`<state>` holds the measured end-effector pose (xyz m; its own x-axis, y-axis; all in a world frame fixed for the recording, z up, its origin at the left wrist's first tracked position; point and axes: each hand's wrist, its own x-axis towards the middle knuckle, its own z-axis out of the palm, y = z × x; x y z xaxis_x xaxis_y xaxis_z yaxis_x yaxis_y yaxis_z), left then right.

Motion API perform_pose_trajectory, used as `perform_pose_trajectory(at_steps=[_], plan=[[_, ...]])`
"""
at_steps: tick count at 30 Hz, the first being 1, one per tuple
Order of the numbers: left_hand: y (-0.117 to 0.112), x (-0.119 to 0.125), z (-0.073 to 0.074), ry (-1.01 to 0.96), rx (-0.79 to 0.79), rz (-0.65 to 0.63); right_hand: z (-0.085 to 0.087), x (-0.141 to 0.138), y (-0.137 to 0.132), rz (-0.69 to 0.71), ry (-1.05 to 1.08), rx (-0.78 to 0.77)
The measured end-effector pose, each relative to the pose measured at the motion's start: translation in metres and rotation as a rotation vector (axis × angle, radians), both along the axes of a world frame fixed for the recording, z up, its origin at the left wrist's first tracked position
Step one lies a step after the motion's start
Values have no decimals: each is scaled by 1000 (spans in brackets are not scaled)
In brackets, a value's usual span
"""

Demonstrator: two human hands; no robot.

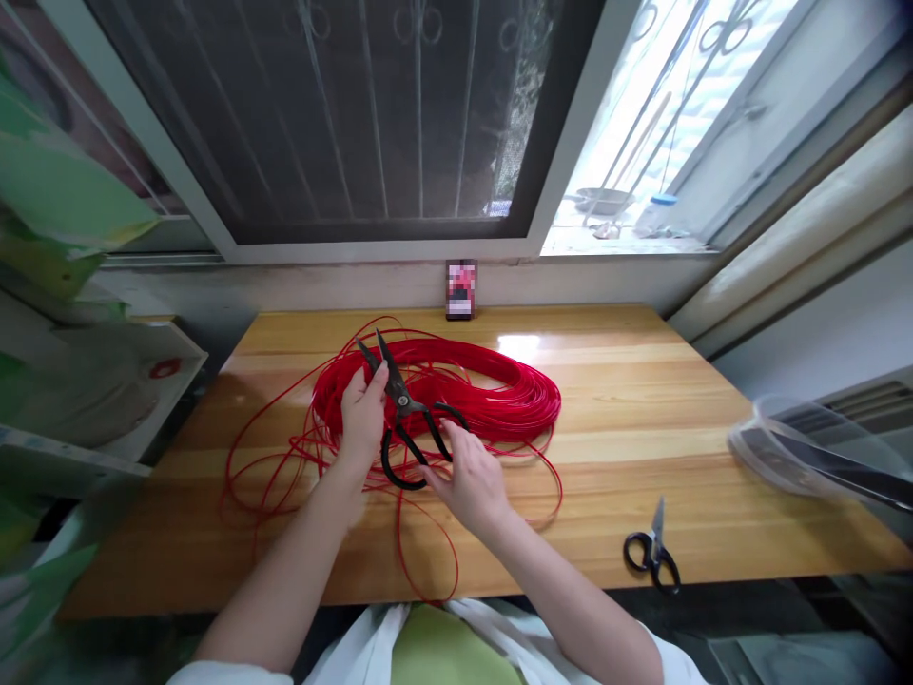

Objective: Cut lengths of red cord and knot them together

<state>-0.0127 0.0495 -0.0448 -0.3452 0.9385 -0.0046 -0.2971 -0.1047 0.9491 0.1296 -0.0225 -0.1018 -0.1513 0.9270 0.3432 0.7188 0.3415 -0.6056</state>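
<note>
A large pair of scissors [403,405] with dark blades and black looped handles is held above a big coil of red cord [524,390] on the table. Its blades are slightly apart and point away from me. My left hand [365,414] grips the scissors near the blades, its thumb lying along one of them. At the handles, my right hand [472,476] has its fingers on one loop and its thumb by the other. Loose strands of the cord trail under both hands and toward the table's front edge.
Small black-handled scissors [654,547] lie near the front right edge of the wooden table [592,457]. A clear plastic container [777,452] stands at the far right. A phone [460,289] leans upright against the wall below the window. To the left is a white shelf [171,409].
</note>
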Motion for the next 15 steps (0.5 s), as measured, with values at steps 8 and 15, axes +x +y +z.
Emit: perform_pose_trajectory(at_steps=[8, 15], plan=[[2, -1, 0, 148, 44, -135, 2, 9, -2, 57, 142, -139], [10, -24, -5, 202, 33, -91, 14, 120, 11, -315, 394, -177]])
